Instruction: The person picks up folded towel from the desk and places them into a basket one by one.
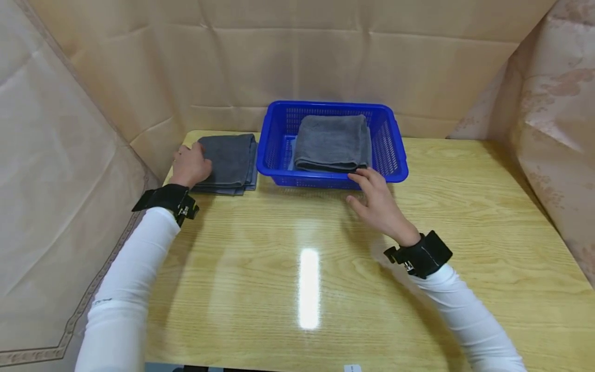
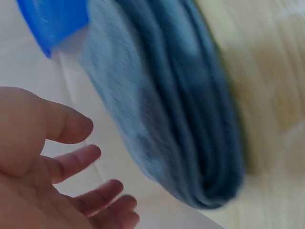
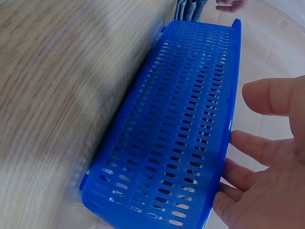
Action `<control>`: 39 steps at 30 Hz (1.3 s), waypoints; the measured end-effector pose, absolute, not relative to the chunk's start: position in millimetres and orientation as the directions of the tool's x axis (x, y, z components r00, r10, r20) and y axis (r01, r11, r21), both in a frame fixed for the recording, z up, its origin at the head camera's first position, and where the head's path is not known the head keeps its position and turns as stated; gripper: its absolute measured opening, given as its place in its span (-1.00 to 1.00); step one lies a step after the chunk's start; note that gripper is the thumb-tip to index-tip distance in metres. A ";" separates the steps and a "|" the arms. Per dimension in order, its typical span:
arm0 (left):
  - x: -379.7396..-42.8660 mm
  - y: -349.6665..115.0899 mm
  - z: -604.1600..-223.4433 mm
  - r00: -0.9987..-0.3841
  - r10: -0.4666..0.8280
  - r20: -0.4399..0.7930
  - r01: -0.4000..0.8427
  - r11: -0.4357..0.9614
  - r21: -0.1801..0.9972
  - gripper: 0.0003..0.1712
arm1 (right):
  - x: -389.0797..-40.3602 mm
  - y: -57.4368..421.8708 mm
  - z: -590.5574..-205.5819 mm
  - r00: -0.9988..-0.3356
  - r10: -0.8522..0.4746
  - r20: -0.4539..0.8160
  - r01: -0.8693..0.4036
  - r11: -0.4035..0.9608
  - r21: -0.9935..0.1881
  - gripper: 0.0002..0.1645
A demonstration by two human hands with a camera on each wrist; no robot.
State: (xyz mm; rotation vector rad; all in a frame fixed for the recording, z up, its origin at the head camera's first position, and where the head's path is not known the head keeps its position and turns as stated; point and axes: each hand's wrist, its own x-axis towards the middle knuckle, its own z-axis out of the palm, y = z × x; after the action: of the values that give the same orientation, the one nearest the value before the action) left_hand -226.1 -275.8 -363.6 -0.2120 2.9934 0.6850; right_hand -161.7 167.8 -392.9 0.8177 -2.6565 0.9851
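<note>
A stack of folded grey towels (image 1: pixel 228 161) lies on the table's far left, its layered fold facing the left wrist view. Over its left edge hovers my left hand (image 1: pixel 189 164); in the left wrist view its thumb and loosely bent fingers (image 2: pixel 78 160) are apart from the towels. To the right stands a blue perforated basket (image 1: pixel 307 182) with a folded grey towel (image 1: pixel 331 140) inside, a lighter cloth edge showing beneath. My right hand (image 1: pixel 378 204) is at the basket's front rim, fingertips touching it, the thumb (image 3: pixel 267 96) held away.
The basket and towels stand near the back of a glossy wood-grain table (image 1: pixel 260 268). Beige cloth (image 1: pixel 325 62) hangs behind them, and further cloth drapes (image 1: pixel 56 181) close off both sides. A small white label (image 1: pixel 352 368) shows at the front edge.
</note>
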 end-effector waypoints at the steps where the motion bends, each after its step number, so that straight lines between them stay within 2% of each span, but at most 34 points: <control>1: -226.0 -279.7 -366.4 -0.985 -0.134 -0.109 -0.167 0.898 0.407 -0.44 | -161.9 167.9 -393.4 -0.828 -0.435 0.355 -0.561 0.629 -0.538 -0.40; 7: -226.8 -299.3 -379.7 -0.962 -0.164 -0.217 -0.230 0.916 0.328 -0.26 | -163.1 168.6 -397.5 -0.824 -0.439 0.359 -0.567 0.642 -0.517 -0.37; 11: -229.7 -308.8 -383.9 -0.949 -0.161 -0.272 -0.259 0.889 0.378 -0.18 | -162.9 168.9 -399.4 -0.817 -0.433 0.380 -0.576 0.641 -0.508 -0.38; 16: -234.0 -315.1 -386.0 -0.925 -0.150 -0.351 -0.301 0.851 0.431 0.06 | -162.1 168.3 -400.7 -0.809 -0.431 0.400 -0.587 0.637 -0.500 -0.38; 23: -236.8 -319.9 -388.0 -0.913 -0.111 -0.393 -0.312 0.811 0.494 -0.18 | -163.1 170.2 -403.3 -0.802 -0.433 0.412 -0.595 0.638 -0.488 -0.36; 28: -234.8 -321.8 -392.7 -0.908 -0.113 -0.404 -0.340 0.762 0.551 -0.15 | -163.7 169.2 -404.3 -0.793 -0.438 0.423 -0.606 0.637 -0.476 -0.36; 39: -237.9 -318.2 -396.5 -0.945 -0.155 -0.290 -0.318 0.650 0.691 -0.09 | -162.1 168.9 -405.1 -0.803 -0.418 0.424 -0.591 0.643 -0.487 -0.38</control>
State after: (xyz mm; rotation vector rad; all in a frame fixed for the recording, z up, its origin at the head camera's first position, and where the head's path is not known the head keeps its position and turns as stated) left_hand -237.9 -318.2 -396.5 -0.3866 2.6630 1.1734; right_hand -162.1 168.9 -405.1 0.8147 -2.5915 0.9118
